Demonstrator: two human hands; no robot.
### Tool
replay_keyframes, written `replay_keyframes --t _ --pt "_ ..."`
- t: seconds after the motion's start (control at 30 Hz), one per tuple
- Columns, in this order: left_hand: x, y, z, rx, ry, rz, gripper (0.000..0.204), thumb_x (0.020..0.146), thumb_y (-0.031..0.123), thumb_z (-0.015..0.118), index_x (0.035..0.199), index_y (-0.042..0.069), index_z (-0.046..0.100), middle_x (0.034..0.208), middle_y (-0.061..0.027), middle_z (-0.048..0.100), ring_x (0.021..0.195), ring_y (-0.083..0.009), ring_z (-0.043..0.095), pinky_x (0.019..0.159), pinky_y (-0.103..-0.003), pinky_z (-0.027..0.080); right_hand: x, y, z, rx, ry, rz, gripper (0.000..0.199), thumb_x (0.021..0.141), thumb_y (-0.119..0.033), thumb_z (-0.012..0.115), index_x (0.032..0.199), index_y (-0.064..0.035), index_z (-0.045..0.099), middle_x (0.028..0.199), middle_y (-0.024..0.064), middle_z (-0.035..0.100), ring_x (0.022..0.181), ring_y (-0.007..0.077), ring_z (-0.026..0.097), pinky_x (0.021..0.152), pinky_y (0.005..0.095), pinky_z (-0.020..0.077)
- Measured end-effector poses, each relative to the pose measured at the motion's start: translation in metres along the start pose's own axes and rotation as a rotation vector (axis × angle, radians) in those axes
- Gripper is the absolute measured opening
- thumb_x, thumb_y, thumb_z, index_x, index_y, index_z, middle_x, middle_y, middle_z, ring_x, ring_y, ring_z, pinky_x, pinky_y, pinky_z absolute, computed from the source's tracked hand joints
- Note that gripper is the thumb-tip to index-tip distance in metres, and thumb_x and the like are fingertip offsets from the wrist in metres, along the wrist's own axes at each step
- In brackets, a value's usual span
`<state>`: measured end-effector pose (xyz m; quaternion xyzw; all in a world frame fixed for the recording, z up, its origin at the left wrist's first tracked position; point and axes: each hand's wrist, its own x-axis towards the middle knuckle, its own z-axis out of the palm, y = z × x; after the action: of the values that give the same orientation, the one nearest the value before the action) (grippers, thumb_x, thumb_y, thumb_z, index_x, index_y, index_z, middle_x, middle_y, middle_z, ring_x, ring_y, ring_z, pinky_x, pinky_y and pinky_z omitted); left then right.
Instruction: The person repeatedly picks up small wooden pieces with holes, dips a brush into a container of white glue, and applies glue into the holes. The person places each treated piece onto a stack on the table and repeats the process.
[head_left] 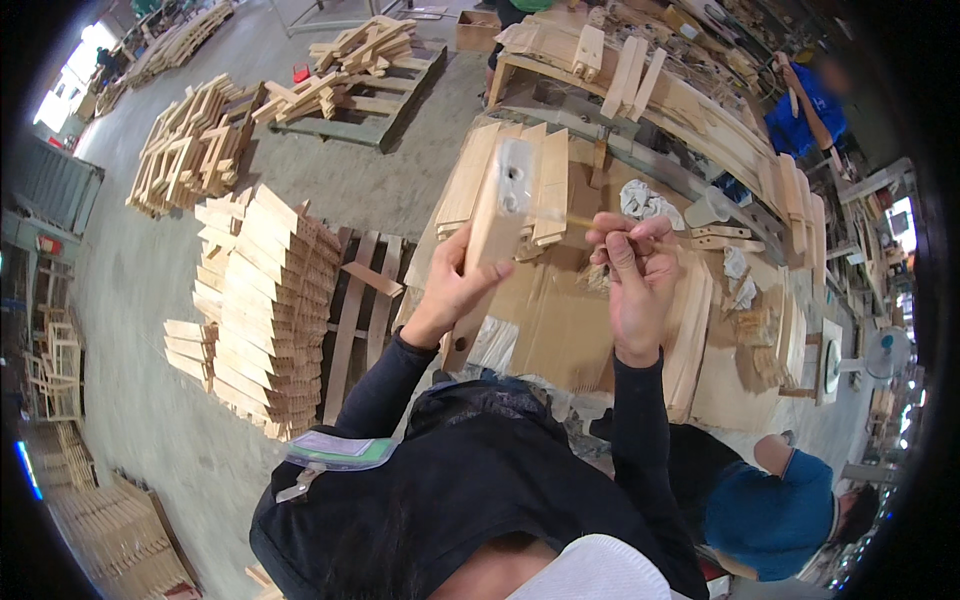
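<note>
1. The left hand (452, 285) has its grip wrapped around a long pale wooden piece (492, 235), held upright and tilted, with its end face turned toward the camera. That face shows two small holes and a whitish smear.
2. The right hand (632, 272), just right of the wooden piece, has its grip pinched narrow on a thin wooden stick (580, 222). The stick's tip points at the wooden piece, close to its upper end; I cannot tell whether it touches.
3. Behind the wooden piece lies a table (560, 330) covered with brown cardboard. Flat boards (468, 180) lie on it directly behind the piece.
4. Right of the wooden piece, a crumpled white rag (642, 200) and a pale plastic cup (708, 208) sit on the table.
5. Left of the wooden piece, on the floor, stands a stack of cut wood parts (262, 310).
6. Below right of the wooden piece, another person in a blue top (770, 515) is bent near the table.
7. Far behind the wooden piece, a pallet with loose wood (360, 85) rests on the concrete floor.
</note>
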<state>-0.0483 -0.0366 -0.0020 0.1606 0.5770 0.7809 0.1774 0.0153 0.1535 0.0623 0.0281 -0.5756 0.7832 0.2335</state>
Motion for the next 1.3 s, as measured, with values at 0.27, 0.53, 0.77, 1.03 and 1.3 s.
replay_keyframes --t 0.27,0.53,0.77,1.03,1.3 --pt "0.068 -0.013 -0.081 -0.618 0.078 -0.323 0.038 0.088 0.036 0.051 0.1 0.001 0.053 0.087 -0.0116 0.059 0.079 -0.0227 0.061 0.073 -0.036 0.052 0.011 0.019 -0.092 0.108 0.525 -0.076 0.011 0.088 -0.005 0.06 0.097 -0.0077 0.055 0.11 0.0148 0.063 0.097 0.0178 0.063 0.073 0.0222 0.0524" --pt "0.115 0.006 -0.052 -0.447 -0.098 -0.512 0.043 0.088 0.028 0.051 0.118 -0.002 0.046 0.113 -0.0177 0.056 0.1 -0.0259 0.058 0.087 -0.039 0.048 -0.048 0.033 -0.233 0.037 0.915 -0.048 0.01 0.089 -0.004 0.058 0.097 -0.0085 0.054 0.113 0.0152 0.061 0.099 0.0179 0.062 0.076 0.0224 0.0511" --pt "0.3 -0.018 -0.014 0.201 -0.209 -0.133 0.029 0.093 0.021 0.049 0.113 0.001 0.054 0.098 0.0 0.058 0.086 -0.0074 0.056 0.073 -0.026 0.047 -0.077 0.033 -0.291 0.005 1.119 -0.014 0.01 0.09 -0.006 0.057 0.099 -0.0075 0.052 0.114 0.0132 0.06 0.1 0.0171 0.061 0.078 0.0223 0.0501" --pt "0.546 -0.082 -0.009 0.522 0.027 0.083 0.024 0.09 0.021 0.052 0.098 0.002 0.065 0.075 -0.0003 0.061 0.064 -0.0088 0.053 0.055 -0.026 0.042 -0.085 0.042 -0.324 -0.124 1.255 0.083 0.008 0.09 -0.008 0.057 0.097 -0.0081 0.053 0.112 0.0098 0.061 0.098 0.0135 0.062 0.074 0.0189 0.0523" --pt "0.566 -0.121 -0.022 0.876 0.085 0.162 0.031 0.085 0.022 0.058 0.109 0.003 0.065 0.079 -0.006 0.066 0.07 -0.0095 0.059 0.059 -0.026 0.047 -0.106 0.044 -0.348 -0.046 1.248 0.036 0.011 0.09 -0.009 0.059 0.1 -0.0071 0.058 0.107 0.0076 0.063 0.094 0.0125 0.063 0.073 0.0177 0.0525"
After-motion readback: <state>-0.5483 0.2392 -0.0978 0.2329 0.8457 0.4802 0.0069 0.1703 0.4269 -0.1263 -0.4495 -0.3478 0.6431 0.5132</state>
